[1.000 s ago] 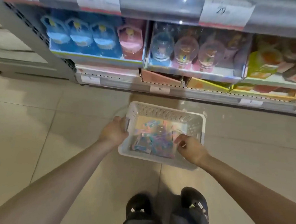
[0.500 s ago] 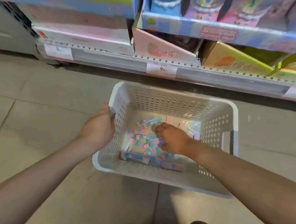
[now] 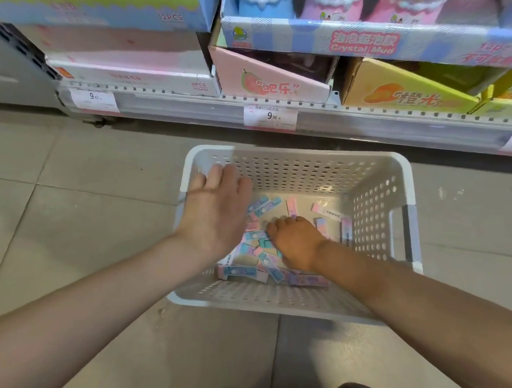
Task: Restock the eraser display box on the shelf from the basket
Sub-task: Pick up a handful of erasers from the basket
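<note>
A white perforated basket (image 3: pixel 377 207) sits on the floor in front of the bottom shelf. Several pink, blue and purple wrapped erasers (image 3: pixel 264 206) lie loose on its bottom. My left hand (image 3: pixel 216 212) hovers flat over the basket's left side, fingers straight, holding nothing. Down among the erasers is my right hand (image 3: pixel 295 241), fingers curled over the pile; whether it grips any is hidden. A pink display box (image 3: pixel 270 80) with a fruit picture stands on the bottom shelf straight behind the basket.
An orange display box (image 3: pixel 405 92) stands to the right of the pink one, a white flat box (image 3: pixel 136 77) to its left. A Crystal Mud tray (image 3: pixel 366 41) sits on the shelf above. Price tags (image 3: pixel 270 116) hang on the shelf rail. Grey floor tiles surround the basket.
My left hand has let go of the basket's left rim and moved over the inside, fingers spread flat. My right hand stays down in the eraser pile. The view has moved closer.
</note>
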Tool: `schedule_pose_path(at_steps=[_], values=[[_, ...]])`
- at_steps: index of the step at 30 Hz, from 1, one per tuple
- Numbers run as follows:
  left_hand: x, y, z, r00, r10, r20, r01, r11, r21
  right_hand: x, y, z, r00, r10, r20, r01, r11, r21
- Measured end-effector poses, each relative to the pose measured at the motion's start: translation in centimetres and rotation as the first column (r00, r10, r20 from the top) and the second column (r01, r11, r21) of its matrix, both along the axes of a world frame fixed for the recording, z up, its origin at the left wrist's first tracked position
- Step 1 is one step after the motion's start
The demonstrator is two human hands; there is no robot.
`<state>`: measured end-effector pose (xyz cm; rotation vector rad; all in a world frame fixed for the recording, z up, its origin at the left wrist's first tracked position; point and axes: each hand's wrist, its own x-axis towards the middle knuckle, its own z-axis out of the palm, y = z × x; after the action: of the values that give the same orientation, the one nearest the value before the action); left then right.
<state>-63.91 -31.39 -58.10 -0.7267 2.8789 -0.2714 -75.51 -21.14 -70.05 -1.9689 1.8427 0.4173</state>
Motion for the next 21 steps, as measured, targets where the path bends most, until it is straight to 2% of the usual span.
schedule_pose_path(at_steps=[2, 4, 5, 8, 12, 16, 21], values=[[-1.9, 0.8, -1.7, 0.980, 0.007, 0.199, -0.043, 0.984, 0.174, 0.2, 0.2, -0.1, 1.000, 0.018, -0.006, -0.018, 1.000, 0.012], [-3.0, 0.9, -4.1, 0.945, 0.063, 0.322, -0.184, 0.915, 0.359, 0.4, 0.4, -0.2, 0.999, 0.042, -0.020, -0.042, 0.999, 0.008], [-3.3, 0.8, -5.0, 0.928, 0.085, 0.363, -0.238, 0.885, 0.401, 0.5, 0.5, -0.4, 0.999, 0.047, -0.019, -0.047, 0.999, 0.011], [-3.6, 0.2, -7.6, 0.902, 0.148, 0.405, -0.326, 0.848, 0.417, 0.7, 0.7, -0.9, 0.999, 0.046, -0.001, -0.046, 0.999, 0.016], [-3.3, 0.0, -9.5, 0.884, 0.151, 0.442, -0.350, 0.841, 0.413, 0.6, 0.9, -1.4, 0.998, 0.067, -0.005, -0.067, 0.997, 0.029], [-3.0, 0.6, -10.5, 0.908, 0.113, 0.404, -0.294, 0.859, 0.419, 0.7, 1.1, -1.5, 0.996, 0.092, -0.022, -0.091, 0.995, 0.032], [-2.2, 1.4, -11.3, 0.916, -0.020, 0.401, -0.137, 0.923, 0.359, 0.7, 0.9, -1.0, 0.992, 0.114, -0.056, -0.113, 0.993, 0.020]])
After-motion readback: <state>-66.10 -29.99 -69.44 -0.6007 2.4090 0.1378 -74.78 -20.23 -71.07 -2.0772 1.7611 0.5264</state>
